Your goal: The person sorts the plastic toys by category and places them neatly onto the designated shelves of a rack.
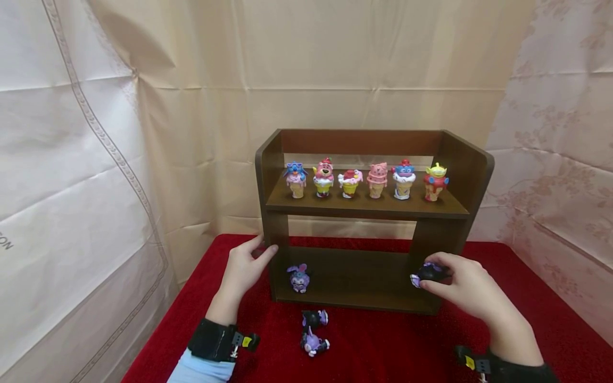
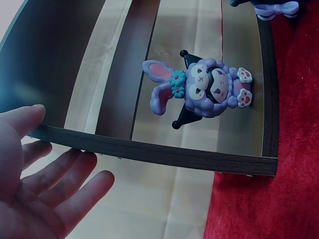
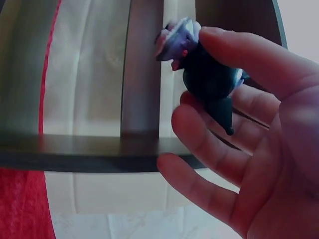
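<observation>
A brown two-tier shelf stands on the red cloth. My left hand is at its left side panel, fingers fairly straight and thumb by the front edge; whether it touches cannot be told. On the lower board near that panel sits a purple rabbit-eared figurine, upright. My right hand pinches a black-and-purple figurine between thumb and fingers, lying tilted in front of the shelf's right side. Two similar figurines lie on the cloth before the shelf, a black one and a purple-and-black one.
Several ice-cream-cone figurines line the upper board, from a blue-eared one at left to a green-headed one at right. Red cloth covers the table. Beige curtain hangs behind, with pale sheets at both sides.
</observation>
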`<act>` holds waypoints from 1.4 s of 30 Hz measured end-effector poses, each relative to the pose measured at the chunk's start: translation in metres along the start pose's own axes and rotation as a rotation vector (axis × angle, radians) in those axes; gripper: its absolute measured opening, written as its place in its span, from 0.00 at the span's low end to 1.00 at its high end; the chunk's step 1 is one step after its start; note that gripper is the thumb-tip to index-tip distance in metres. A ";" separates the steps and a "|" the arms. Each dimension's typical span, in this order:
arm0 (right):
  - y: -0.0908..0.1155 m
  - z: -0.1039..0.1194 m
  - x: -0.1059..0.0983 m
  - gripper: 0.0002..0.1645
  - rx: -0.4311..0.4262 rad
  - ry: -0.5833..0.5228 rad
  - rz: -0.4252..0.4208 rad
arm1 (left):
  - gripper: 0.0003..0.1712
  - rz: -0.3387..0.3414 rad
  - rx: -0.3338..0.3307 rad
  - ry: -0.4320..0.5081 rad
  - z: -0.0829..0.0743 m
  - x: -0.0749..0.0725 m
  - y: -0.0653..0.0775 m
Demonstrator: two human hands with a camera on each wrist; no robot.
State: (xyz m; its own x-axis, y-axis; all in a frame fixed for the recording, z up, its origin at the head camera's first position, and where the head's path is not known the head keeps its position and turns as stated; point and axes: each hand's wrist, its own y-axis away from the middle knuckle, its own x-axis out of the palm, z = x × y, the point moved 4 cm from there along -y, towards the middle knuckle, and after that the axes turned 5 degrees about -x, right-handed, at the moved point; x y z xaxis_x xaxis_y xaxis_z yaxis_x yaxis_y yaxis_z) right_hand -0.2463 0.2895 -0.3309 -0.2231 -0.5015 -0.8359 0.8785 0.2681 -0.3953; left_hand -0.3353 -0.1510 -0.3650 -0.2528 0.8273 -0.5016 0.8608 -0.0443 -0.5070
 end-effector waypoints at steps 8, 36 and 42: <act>-0.009 0.010 0.010 0.28 0.050 0.070 -0.012 | 0.21 -0.004 0.004 0.004 0.001 0.000 0.000; -0.055 0.046 0.072 0.29 -0.053 0.134 0.081 | 0.25 0.001 -0.014 -0.013 0.000 -0.001 0.000; -0.068 0.048 0.084 0.27 -0.071 0.155 0.107 | 0.24 0.000 0.004 -0.010 -0.002 -0.001 0.000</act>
State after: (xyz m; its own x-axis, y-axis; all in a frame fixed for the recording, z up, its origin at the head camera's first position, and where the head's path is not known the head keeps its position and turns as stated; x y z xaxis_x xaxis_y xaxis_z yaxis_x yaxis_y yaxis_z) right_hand -0.3047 0.1898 -0.3561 -0.1975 -0.3364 -0.9208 0.8698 0.3731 -0.3228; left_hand -0.3344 -0.1514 -0.3630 -0.2577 0.8216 -0.5085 0.8588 -0.0464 -0.5102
